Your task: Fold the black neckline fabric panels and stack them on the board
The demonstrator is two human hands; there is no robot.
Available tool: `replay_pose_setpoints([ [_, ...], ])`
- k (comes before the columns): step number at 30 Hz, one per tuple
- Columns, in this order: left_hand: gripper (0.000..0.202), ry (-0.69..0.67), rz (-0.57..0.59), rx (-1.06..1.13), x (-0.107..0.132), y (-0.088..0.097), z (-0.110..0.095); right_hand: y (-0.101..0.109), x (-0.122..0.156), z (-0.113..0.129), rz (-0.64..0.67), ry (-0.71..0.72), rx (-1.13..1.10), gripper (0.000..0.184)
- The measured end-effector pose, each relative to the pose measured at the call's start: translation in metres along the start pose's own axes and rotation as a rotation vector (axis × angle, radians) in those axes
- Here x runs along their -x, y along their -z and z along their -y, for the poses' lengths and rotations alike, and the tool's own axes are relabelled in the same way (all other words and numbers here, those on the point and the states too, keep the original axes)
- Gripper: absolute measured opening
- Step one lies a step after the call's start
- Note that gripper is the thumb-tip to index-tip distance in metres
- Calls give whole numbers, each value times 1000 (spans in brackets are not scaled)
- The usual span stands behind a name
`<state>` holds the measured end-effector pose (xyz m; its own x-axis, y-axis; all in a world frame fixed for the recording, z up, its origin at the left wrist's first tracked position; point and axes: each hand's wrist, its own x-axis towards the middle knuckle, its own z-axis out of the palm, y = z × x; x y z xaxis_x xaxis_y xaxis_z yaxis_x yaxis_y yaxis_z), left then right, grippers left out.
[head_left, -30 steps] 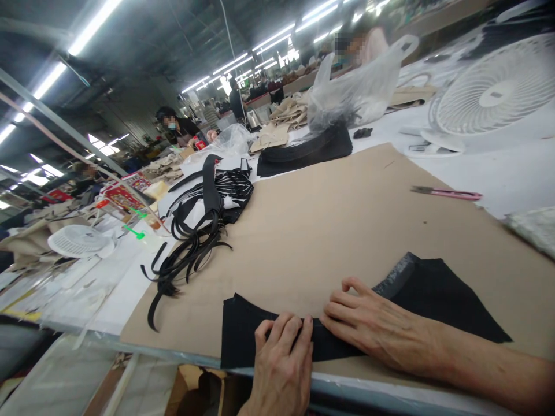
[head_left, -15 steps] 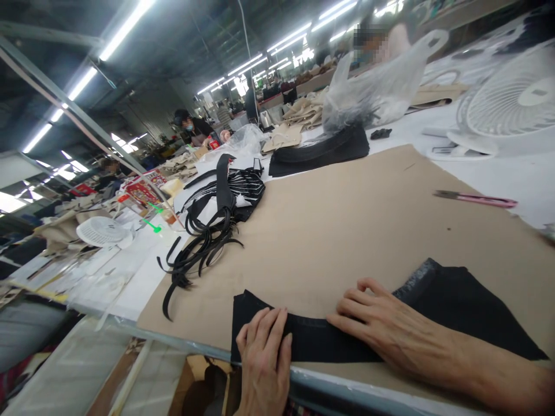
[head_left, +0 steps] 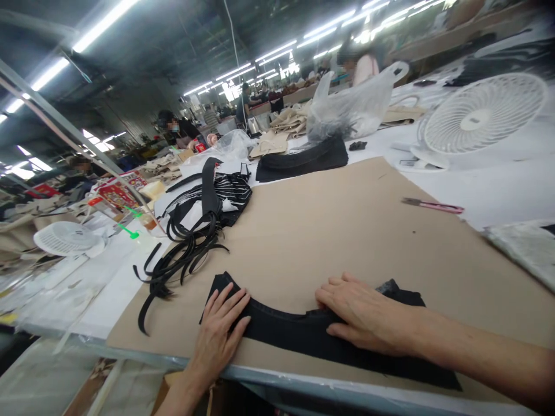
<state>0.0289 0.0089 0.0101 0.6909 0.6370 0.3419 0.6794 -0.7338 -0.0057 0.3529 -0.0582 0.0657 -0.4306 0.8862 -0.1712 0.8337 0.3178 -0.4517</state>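
Tan sheet: resting splayed left hand, right hand (gripping? can't tell) on black fabric; showing blurry-printed red package past left.

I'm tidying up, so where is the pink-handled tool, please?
In the head view, the pink-handled tool lies right of centre, across the edge of the brown sheet, between the larger white fan and the right hand.

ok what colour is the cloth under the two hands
Mostly black; the cloth shows best in the head view, between left hand and right hand.
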Motion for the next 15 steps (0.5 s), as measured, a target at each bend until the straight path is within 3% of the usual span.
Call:
replay_pose_setpoints([
  [2, 33, 74, -58, 101, -11, 4, -10, -2, -2, 1, 10, -28, -27, 17],
  [4, 30, 162, -85, 243, -27, 7, -35, -4, -3, 2, 3, -35, -50, 18],
  [9, 36, 215, 177, 589, -69, 11, -103, -9, -4, -2, -37, -27, -60, 9],
  [11, 36, 234, 259, 594, -80, 9, -114, -11, -4, -5, -51, -18, -85, 9],
  [15, 33, 233, 363, 539, -91, 6, -116, -14, -4, -10, -71, 2, -166, 12],
])
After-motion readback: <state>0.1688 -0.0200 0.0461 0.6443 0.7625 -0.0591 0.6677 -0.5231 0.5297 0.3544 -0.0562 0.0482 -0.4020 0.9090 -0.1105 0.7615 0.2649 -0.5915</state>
